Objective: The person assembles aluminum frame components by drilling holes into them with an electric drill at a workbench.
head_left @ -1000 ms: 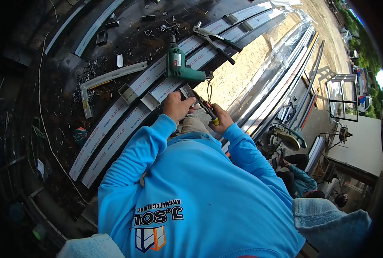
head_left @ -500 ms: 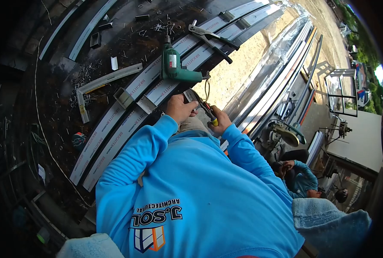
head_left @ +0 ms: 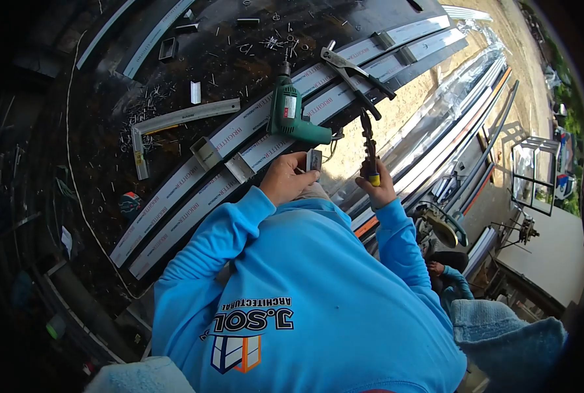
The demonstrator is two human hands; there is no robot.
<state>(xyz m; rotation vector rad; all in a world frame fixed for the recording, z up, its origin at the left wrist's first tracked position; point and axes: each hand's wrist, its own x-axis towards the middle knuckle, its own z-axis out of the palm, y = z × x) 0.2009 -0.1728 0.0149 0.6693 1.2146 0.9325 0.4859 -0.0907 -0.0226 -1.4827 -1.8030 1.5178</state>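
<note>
Dark tabletop (head_left: 239,59) carries long white aluminium profiles (head_left: 194,196), lying 8 to 2 o'clock. Green electric drill (head_left: 291,118) lies on them, at 12 of the hands. Left hand (head_left: 291,182) pinches small grey metal piece (head_left: 313,159), perhaps a bracket. Right hand (head_left: 378,191), at its 3, is fisted round yellow-handled screwdriver (head_left: 369,147), held upright.

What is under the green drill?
The green drill lies across long white printed strips on the dark bench. The bit of strip right beneath its body is covered, so it can't be seen.

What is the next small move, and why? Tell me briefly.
Probably swing the screwdriver in the right hand down to the small metal bracket held in the left hand: its shaft points up, away from the bracket, and the two are apart.
</note>
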